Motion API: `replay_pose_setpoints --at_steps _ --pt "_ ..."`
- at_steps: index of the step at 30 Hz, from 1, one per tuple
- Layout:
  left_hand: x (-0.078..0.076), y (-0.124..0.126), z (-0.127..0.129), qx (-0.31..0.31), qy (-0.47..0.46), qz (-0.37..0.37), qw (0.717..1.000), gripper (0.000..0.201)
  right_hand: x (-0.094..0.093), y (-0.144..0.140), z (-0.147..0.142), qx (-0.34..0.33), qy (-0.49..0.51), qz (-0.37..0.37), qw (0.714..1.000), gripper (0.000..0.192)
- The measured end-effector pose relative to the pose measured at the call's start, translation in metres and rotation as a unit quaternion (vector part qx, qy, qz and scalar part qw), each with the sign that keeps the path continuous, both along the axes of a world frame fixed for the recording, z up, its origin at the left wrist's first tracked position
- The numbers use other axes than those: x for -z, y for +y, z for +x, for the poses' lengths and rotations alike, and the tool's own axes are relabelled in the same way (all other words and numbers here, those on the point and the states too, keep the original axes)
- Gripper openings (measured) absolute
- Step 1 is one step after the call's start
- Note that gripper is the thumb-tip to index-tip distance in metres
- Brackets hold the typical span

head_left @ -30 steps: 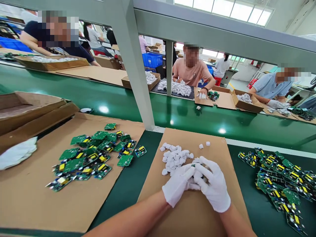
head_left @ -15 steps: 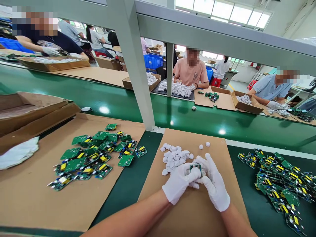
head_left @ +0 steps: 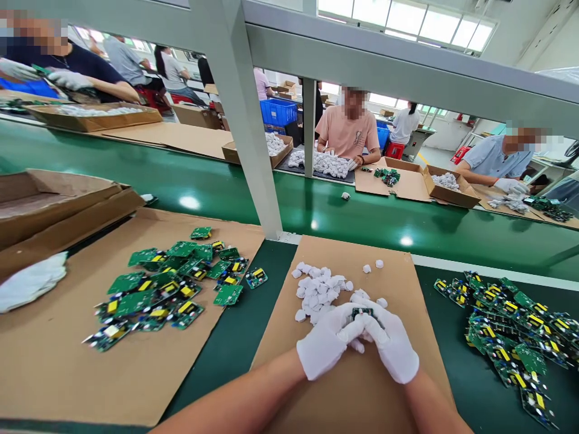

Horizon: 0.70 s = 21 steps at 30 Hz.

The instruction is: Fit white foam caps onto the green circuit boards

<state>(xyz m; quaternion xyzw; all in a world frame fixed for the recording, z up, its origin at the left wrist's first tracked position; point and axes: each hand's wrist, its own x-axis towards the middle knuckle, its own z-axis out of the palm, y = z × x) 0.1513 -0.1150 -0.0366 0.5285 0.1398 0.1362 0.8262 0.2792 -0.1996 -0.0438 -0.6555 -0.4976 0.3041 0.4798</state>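
Dark green circuit board (head_left: 362, 312) is gripped between the white-gloved left hand (head_left: 324, 340) and white-gloved right hand (head_left: 394, 342) over flat brown cardboard (head_left: 355, 395); the hands cover all but a narrow strip.

Gloved fingers (head_left: 371, 329) around a circuit board (head_left: 362, 311), white pieces (head_left: 319, 289) beyond, cardboard (head_left: 400, 274) beneath

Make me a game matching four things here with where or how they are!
Things
1. Left hand and right hand
2. Nearest white pile
3. Long belt
4. Middle worker's shirt

Where or how
A. Green and shiny
B. Lying on brown cardboard
C. Pink
D. Together on a circuit board

Right pairs: 1-D, 2-B, 3-A, 4-C
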Motion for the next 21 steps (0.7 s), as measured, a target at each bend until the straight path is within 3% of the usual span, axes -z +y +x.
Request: replay_pose_setpoints --at_steps 7,10,14,21 --pt "-0.008 0.003 -0.003 0.02 0.001 0.007 1.0 0.029 -0.003 -0.001 0.001 -0.01 0.004 -0.012 1.0 0.042" --pt "-0.005 0.003 -0.001 0.035 -0.001 0.023 0.999 0.03 -0.005 0.001 -0.003 -0.007 0.026 -0.02 0.999 0.04" --pt "0.003 0.002 0.003 0.001 0.017 0.026 1.0 0.037 -0.005 0.002 -0.005 -0.012 0.034 -0.019 0.999 0.044" --pt "-0.004 0.006 0.001 0.033 0.025 -0.094 0.995 0.035 0.003 0.002 0.001 -0.018 -0.005 0.01 1.0 0.047"
